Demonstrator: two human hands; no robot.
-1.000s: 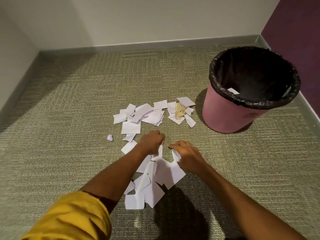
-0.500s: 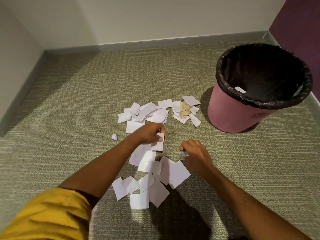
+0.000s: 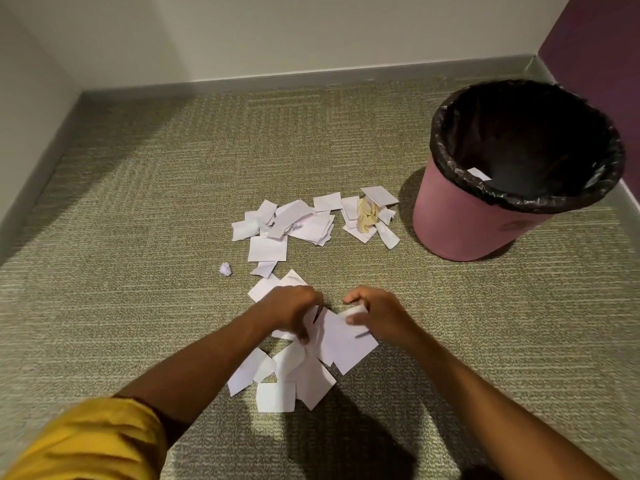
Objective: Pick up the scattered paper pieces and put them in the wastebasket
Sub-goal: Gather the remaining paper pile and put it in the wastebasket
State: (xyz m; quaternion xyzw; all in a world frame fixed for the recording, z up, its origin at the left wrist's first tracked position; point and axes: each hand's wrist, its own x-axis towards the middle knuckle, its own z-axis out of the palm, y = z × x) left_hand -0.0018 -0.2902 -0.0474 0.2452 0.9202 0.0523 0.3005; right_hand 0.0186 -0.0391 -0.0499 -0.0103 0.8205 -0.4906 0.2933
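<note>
Greenish-beige woven carpet (image 3: 138, 237) covers this whole corner. Closest to me is the person's yellow sleeve (image 3: 86, 441) on the left arm, cut off at the bottom edge, with both bare forearms reaching out over the floor. Under the hands sits the near bunch of paper pieces (image 3: 277, 396): white, flat, mostly squarish scraps overlapping on the carpet. Left hand (image 3: 292, 310) has its fingers curled down into that bunch and looks to be gripping a few scraps, though the knuckles hide which ones. Right hand (image 3: 379, 315) is curled too, pinching the curled-up edge of a bigger white scrap (image 3: 349, 341) between thumb and fingers. Hands are near each other, not touching.

Further out, a tiny crumpled paper ball (image 3: 225, 269) lies alone to the left. Beyond it is the far bunch (image 3: 308, 225) of white scraps, with a crumpled yellowish piece (image 3: 367, 214) at its right end, just beside the wastebasket (image 3: 460, 220). Some scraps carry faint lines, way too small to read. Basket is pink with a black bag liner (image 3: 441, 147) folded over the rim, and there's a faint mark on its side I can't make out. One loose white slip (image 3: 479, 174) shows inside by the near rim; the rest of the inside is just dark. Behind everything: grey baseboard (image 3: 311, 76), off-white wall (image 3: 311, 29), purple wall (image 3: 595, 46) on the right.
</note>
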